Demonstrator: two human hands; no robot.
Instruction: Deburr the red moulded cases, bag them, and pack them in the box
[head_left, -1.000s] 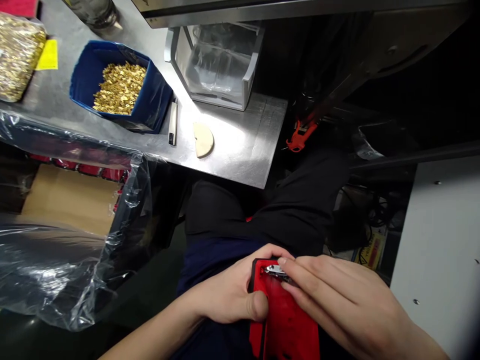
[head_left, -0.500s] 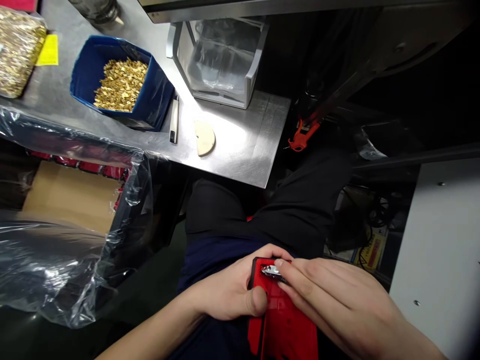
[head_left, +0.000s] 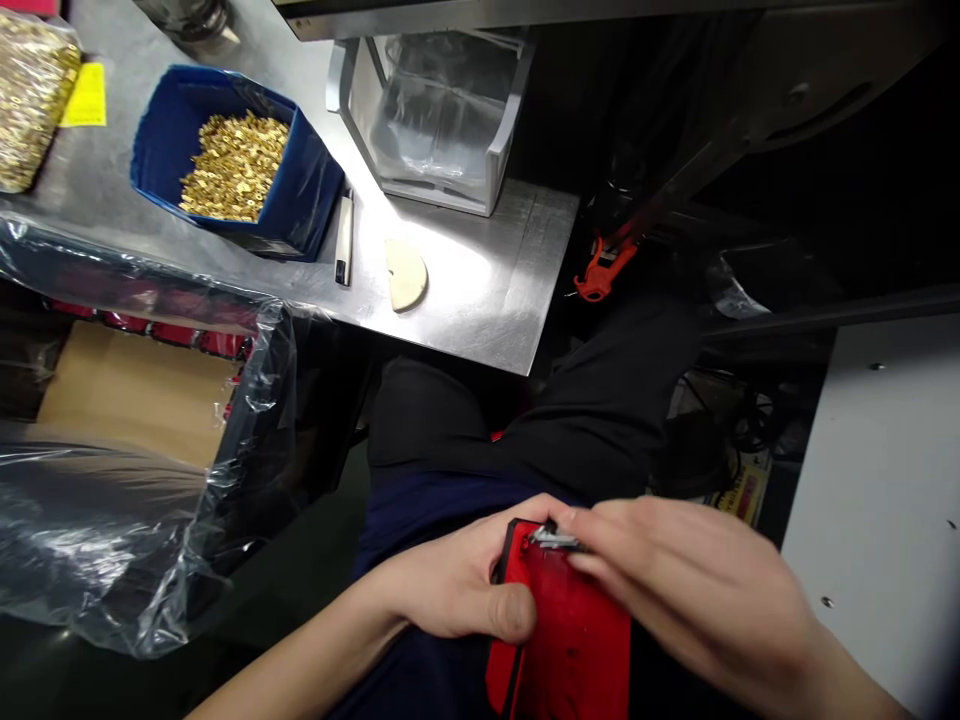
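left hand (head_left: pixel 465 590): gripping red part (head_left: pixel 577 640), thumb on top | right hand (head_left: pixel 690 580): pinching small metal tool (head_left: pixel 553 538), just beyond left thumb | red part: probably light, stiff, slick; best held by dark-edged rim

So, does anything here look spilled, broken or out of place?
Nothing looks spilled: the gold-coloured pieces sit inside the blue bin. One mild oddity is the pale half-disc lying on the metal bench; it resembles half of something round, though I can't tell whether it broke.
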